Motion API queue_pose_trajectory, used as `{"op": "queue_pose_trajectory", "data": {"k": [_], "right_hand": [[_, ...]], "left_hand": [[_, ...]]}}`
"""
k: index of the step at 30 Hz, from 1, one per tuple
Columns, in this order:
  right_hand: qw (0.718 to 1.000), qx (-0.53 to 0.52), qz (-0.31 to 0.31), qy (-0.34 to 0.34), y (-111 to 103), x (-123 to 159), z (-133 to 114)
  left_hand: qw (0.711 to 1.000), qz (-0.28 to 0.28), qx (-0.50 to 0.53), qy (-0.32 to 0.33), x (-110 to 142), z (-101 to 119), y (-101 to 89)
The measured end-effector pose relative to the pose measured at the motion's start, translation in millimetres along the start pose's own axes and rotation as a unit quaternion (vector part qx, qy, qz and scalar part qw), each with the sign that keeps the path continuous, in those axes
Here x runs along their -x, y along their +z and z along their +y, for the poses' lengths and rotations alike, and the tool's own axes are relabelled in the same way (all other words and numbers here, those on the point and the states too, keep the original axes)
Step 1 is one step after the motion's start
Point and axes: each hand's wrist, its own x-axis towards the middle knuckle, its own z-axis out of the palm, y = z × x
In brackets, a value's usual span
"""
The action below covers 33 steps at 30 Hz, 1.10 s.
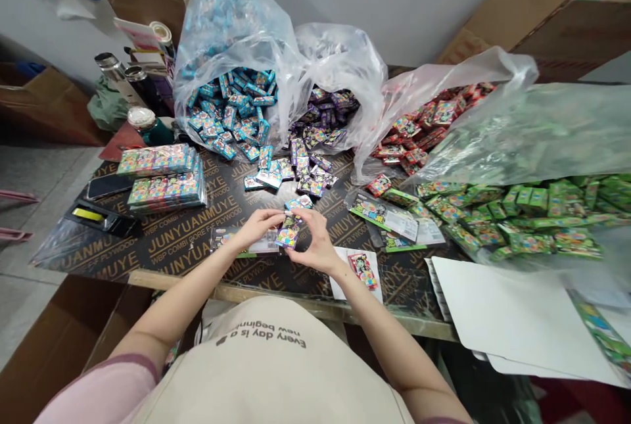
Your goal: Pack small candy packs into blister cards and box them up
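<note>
A small purple printed box (288, 233) is held upright between my two hands above the table's front part. My right hand (315, 240) grips it by top and bottom, thumb below and fingers above. The fingers of my left hand (259, 225) are pinched together at its upper left corner. Just behind my fingertips lies a blue box (299, 202). Under my left forearm and hand is a flat clear plastic packet (266, 244) with a printed header, partly hidden. A red box (362, 271) rests on a white card (340, 287) beside my right wrist.
Open plastic bags spill blue boxes (231, 115), purple boxes (325, 115), red boxes (428, 121) and green boxes (532, 213). Stacked filled packs (165, 181) stand left, near a black tape dispenser (101, 217). White cards (507, 312) overhang the right front edge.
</note>
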Motion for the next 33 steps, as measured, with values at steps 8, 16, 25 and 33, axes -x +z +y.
{"op": "queue_pose_trajectory", "data": {"k": [8,16,25,33], "right_hand": [[0.993,0.11,-0.033,0.032,20.2,28.4,28.7],[0.988,-0.062,-0.132,0.046,21.6,27.9,33.7],[0.996,-0.042,-0.063,0.043,18.0,30.9,18.7],[0.914,0.279,0.083,0.281,-79.4,-22.3,151.9]], "left_hand": [[0.87,-0.051,-0.477,0.113,36.3,-48.9,-16.8],[0.906,-0.055,-0.396,0.144,39.3,-34.1,-16.2],[0.911,-0.01,-0.392,0.13,28.1,-46.1,-16.1],[0.879,-0.038,-0.451,0.15,36.4,-59.6,-9.7]]}}
